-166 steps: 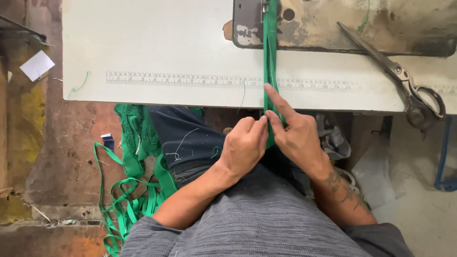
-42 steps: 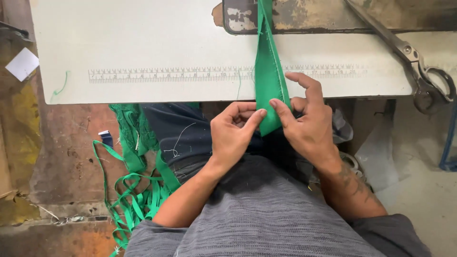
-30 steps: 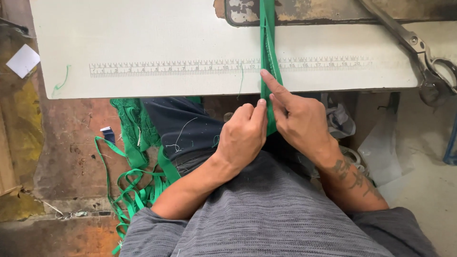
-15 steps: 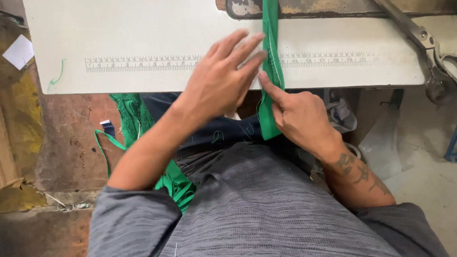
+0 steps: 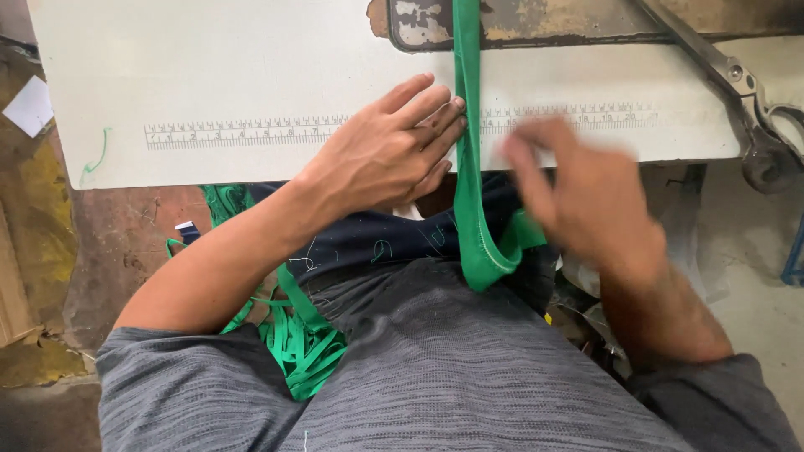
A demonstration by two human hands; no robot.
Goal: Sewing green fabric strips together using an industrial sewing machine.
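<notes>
A narrow green fabric strip [image 5: 467, 100] runs from the worn metal sewing machine base [image 5: 544, 23] at the top down over the white table's [image 5: 209, 67] front edge, and folds in my lap. My left hand [image 5: 394, 151] lies flat on the table edge, fingers together, their tips touching the strip's left side. My right hand [image 5: 582, 201] is blurred and lifted just right of the strip, fingers apart, holding nothing.
A printed ruler [image 5: 243, 132] runs along the table front. Large metal scissors [image 5: 737, 92] lie at the right. A pile of green strips [image 5: 293, 335] hangs by my left thigh. A white paper scrap [image 5: 29, 105] lies on the floor at left.
My left hand has settled flat against the strip at the table edge. My right hand has let go of the strip and lifted away to the right.
</notes>
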